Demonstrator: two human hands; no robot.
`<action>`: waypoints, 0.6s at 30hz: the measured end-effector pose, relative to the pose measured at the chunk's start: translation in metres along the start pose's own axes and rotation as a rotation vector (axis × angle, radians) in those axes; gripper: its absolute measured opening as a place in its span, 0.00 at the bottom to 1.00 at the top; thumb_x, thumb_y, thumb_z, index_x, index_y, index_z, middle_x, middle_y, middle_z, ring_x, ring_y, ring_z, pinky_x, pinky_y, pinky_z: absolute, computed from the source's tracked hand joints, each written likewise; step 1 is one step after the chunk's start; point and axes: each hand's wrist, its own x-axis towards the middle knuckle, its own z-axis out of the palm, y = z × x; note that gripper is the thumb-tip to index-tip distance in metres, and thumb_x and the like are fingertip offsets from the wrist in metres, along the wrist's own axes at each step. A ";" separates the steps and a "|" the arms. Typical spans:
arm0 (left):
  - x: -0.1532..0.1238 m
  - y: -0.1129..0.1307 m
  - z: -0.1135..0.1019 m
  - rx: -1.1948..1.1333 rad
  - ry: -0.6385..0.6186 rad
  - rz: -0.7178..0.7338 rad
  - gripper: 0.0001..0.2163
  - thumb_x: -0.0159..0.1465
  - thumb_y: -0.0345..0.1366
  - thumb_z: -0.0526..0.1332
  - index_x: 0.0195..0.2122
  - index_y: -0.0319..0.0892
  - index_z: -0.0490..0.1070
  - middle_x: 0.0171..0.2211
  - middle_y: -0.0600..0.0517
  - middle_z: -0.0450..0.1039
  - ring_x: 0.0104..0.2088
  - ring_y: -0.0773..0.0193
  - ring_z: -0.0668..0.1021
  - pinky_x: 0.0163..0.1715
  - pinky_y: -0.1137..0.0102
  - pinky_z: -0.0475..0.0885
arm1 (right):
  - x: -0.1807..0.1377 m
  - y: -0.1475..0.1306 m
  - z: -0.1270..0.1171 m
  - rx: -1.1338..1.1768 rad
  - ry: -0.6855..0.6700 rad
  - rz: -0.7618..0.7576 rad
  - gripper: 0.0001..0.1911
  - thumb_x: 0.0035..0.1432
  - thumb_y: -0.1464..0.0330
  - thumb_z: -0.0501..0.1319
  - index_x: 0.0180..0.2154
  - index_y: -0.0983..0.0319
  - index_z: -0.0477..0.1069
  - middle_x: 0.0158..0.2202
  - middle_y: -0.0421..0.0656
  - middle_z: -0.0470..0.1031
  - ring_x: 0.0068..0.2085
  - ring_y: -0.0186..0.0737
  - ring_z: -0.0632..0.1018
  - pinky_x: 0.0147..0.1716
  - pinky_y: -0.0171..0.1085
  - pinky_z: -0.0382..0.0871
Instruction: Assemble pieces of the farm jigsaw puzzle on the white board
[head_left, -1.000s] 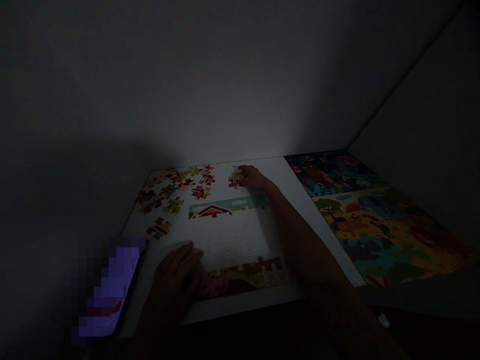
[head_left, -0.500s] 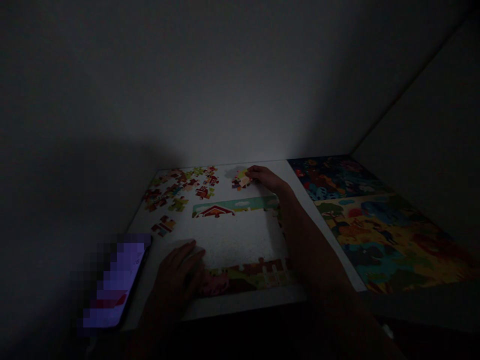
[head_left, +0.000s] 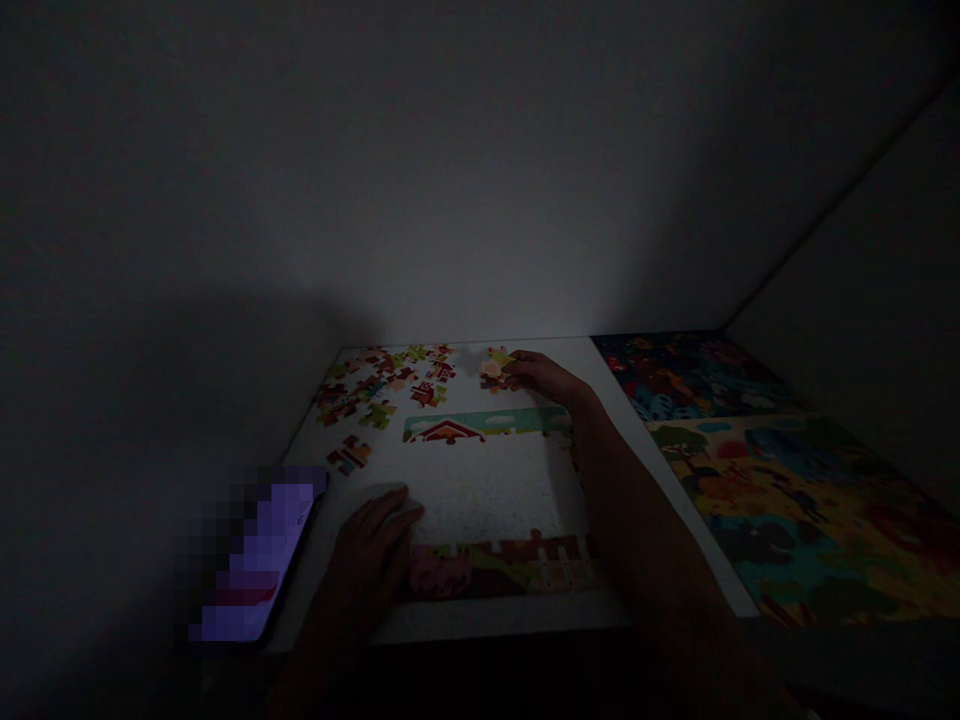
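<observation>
Two bare hands are seen over a pale, grainy puzzle board (head_left: 487,490) in very dim light. Nearest, the left hand (head_left: 371,565) is laid flat on the board's near left corner, fingers loosely spread and pressed down on the surface, nothing gripped; its fingertips touch the left end of the assembled bottom strip (head_left: 510,565), a row of interlocked card pieces printed with a pink shape, green ground and a white fence. Just left of that hand a phone (head_left: 255,565) with a lit, purplish screen is noted, lying at the board's edge. At the right, a large finished puzzle (head_left: 780,490) in dark blue, orange and green is spread flat beside the board. Beyond the bare middle of the board, the assembled top strip (head_left: 484,427) is recorded: green with white clouds and a red roof. Farther still, the right hand (head_left: 544,375) is stretched out at the far edge, fingertips pinched together on a small knobbed puzzle piece (head_left: 496,366), pale pink and yellow, held just above the top strip. To its left, loose pieces (head_left: 386,385) are scattered in a ragged heap, with a few more (head_left: 349,453) lying apart nearer the phone
</observation>
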 end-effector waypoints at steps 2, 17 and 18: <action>0.000 0.001 0.000 -0.019 0.008 -0.017 0.14 0.68 0.34 0.52 0.50 0.49 0.74 0.54 0.48 0.73 0.55 0.57 0.74 0.54 0.57 0.72 | 0.001 0.002 0.002 0.010 0.002 0.012 0.05 0.50 0.72 0.65 0.31 0.63 0.70 0.31 0.43 0.77 0.31 0.32 0.78 0.35 0.31 0.74; 0.000 0.019 -0.001 -0.106 -0.002 -0.122 0.14 0.66 0.28 0.54 0.49 0.43 0.74 0.54 0.45 0.72 0.57 0.57 0.71 0.57 0.56 0.68 | -0.036 -0.090 0.048 -0.371 0.081 -0.366 0.16 0.45 0.61 0.72 0.31 0.62 0.69 0.30 0.45 0.78 0.32 0.40 0.78 0.32 0.38 0.71; 0.000 0.019 0.000 -0.109 0.002 -0.126 0.14 0.66 0.28 0.54 0.49 0.43 0.74 0.54 0.45 0.72 0.57 0.57 0.71 0.57 0.56 0.68 | -0.044 -0.097 0.058 -0.376 0.073 -0.395 0.17 0.45 0.61 0.72 0.32 0.62 0.68 0.29 0.44 0.78 0.31 0.40 0.77 0.31 0.38 0.70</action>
